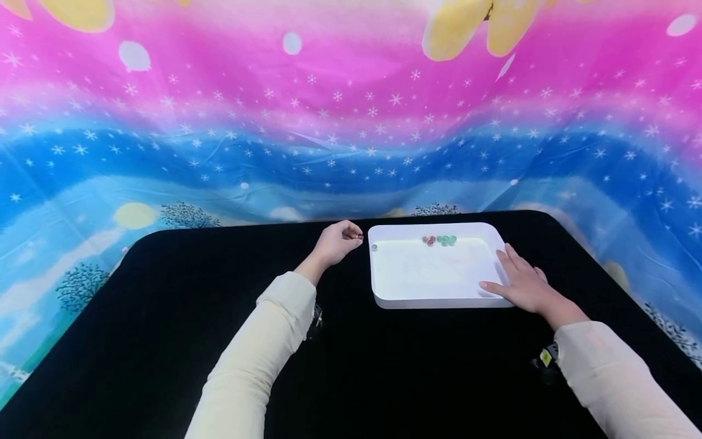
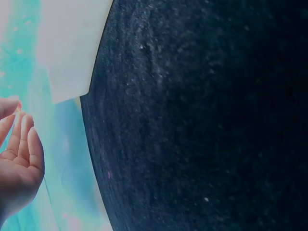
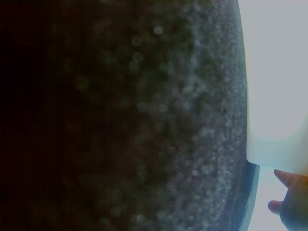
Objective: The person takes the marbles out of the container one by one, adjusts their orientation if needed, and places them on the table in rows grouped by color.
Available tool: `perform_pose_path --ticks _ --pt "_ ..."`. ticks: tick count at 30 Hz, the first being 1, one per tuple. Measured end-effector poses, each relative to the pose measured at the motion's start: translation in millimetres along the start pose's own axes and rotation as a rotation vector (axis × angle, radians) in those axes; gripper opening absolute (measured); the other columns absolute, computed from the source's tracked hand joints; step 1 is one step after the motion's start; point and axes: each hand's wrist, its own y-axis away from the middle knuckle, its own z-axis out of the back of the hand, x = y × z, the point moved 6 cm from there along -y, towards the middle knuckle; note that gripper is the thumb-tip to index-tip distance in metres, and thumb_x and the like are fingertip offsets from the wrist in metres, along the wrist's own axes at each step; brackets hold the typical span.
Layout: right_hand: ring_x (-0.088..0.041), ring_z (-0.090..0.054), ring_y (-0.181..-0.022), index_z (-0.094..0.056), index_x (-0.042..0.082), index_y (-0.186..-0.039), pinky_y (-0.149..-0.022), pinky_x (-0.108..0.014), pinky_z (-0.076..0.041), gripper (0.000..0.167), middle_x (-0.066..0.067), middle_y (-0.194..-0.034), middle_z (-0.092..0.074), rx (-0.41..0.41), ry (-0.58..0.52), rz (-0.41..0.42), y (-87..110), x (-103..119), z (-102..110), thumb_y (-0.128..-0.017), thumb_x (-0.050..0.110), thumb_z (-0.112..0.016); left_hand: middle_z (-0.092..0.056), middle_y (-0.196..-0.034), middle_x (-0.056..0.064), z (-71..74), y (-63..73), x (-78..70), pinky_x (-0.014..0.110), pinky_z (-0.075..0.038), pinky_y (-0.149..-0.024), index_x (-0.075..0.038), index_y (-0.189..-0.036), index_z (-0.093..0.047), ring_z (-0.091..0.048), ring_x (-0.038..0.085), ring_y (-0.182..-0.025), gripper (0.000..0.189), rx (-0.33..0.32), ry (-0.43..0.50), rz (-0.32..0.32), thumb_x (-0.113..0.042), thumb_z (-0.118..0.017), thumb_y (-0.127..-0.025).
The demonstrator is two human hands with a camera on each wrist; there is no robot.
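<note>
My left hand [image 1: 336, 242] is just left of the white tray [image 1: 433, 302], its thumb and fingertips pinching a small reddish marble [image 1: 359, 236]. In the left wrist view, the fingers hide most of that marble. Inside the tray, several green marbles [image 1: 446, 241] sit by the far wall beside a few reddish ones [image 1: 429, 241]. A single clear greyish marble [image 1: 375, 247] lies near the tray's left wall. My right hand [image 1: 523, 283] rests on the tray's right side with fingers spread and fairly straight, the thumb reaching over the near right corner.
A black cloth [image 1: 384, 378] covers the table under the tray. Behind it hangs a pink and blue printed backdrop [image 1: 329, 122] close to the table's far edge. A small dark device [image 1: 545, 356] is worn at the right wrist.
</note>
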Motion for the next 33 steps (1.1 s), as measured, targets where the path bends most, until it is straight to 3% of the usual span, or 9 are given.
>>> perform_pose_path --ticks 12,20,23,33 --pt "-0.047 0.003 -0.122 -0.001 -0.005 -0.135 -0.086 -0.066 0.001 0.095 -0.025 -0.138 0.014 0.011 -0.012 -0.001 -0.7 -0.4 0.4 -0.079 0.060 -0.043 -0.058 -0.089 0.002 8.0 6.2 14.1 0.028 -0.045 -0.071 -0.008 -0.095 -0.058 -0.055 0.014 -0.083 0.013 -0.017 0.005 0.033 -0.011 -0.058 -0.083" --pt "-0.046 0.002 -0.122 -0.001 -0.005 -0.135 -0.086 -0.066 0.001 0.095 -0.025 -0.138 0.014 0.012 -0.009 0.006 -1.1 -1.1 -0.4 -0.079 0.060 -0.042 -0.059 -0.087 0.002 9.1 5.9 25.4 0.028 -0.045 -0.069 -0.008 -0.093 -0.058 -0.055 0.014 -0.080 0.011 -0.024 0.031 0.020 -0.010 -0.059 -0.082" --pt "-0.046 0.002 -0.122 -0.001 -0.005 -0.135 -0.085 -0.066 0.001 0.095 -0.025 -0.138 0.014 0.012 -0.005 0.009 -1.2 -1.2 -0.4 -0.080 0.059 -0.042 -0.059 -0.089 0.002 10.5 7.8 27.2 0.029 -0.045 -0.071 -0.007 -0.096 -0.058 -0.055 0.015 -0.082 0.014 -0.027 0.029 0.052 -0.010 -0.058 -0.083" --pt "-0.047 0.003 -0.122 0.000 -0.004 -0.135 -0.085 -0.066 0.001 0.095 -0.024 -0.138 0.015 0.015 -0.009 0.006 -1.4 -2.4 -1.7 -0.080 0.059 -0.042 -0.058 -0.089 0.003 16.0 13.9 33.0 0.030 -0.045 -0.071 -0.006 -0.096 -0.058 -0.055 0.016 -0.082 0.013 -0.039 0.005 0.057 -0.009 -0.057 -0.083"
